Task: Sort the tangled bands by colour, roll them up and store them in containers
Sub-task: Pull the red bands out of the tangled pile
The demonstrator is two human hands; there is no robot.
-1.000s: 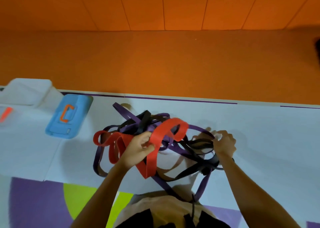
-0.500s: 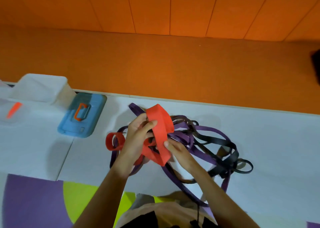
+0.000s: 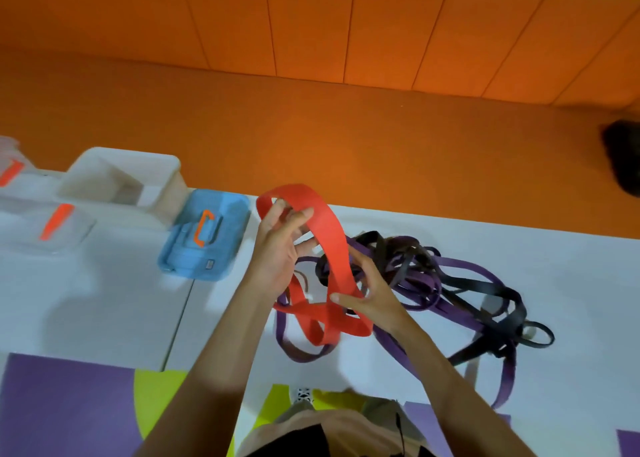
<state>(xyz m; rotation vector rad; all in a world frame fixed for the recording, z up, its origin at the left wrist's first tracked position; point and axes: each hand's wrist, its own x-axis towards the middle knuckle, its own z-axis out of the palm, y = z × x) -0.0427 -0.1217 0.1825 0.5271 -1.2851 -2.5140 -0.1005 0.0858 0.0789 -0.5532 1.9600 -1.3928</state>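
Head view. Since half a second ago, my left hand [image 3: 277, 259] has risen away from the pile. It has drawn the red band [image 3: 329, 234] out of a bunched wad into one tall open loop. My right hand [image 3: 374, 293] has dropped to the lower part of that loop.

State of the hands: the left hand has its fingers spread inside the top of the loop and carries it from within, with no fist closed round it. The right hand pinches the red band between thumb and fingers where its strands cross, just above the bench [image 3: 86, 300].

Location: the red band hangs between both hands. Its lowest turns lie on or just over the left edge of the tangle [image 3: 464, 276] of purple and black bands. I cannot tell whether it is fully free of them.

Handling, as a judgement: the band is flat, wide, light and limp, and probably elastic. It will twist and spring back if released. Take hold across the flat width, close to a crossing, and keep slight tension between both hands. Pull slowly, since a snagged strand will drag the whole tangle.

A clear tub [image 3: 121, 182] and a blue case [image 3: 204, 245] stand to the left on the bench, well apart from the tangle.
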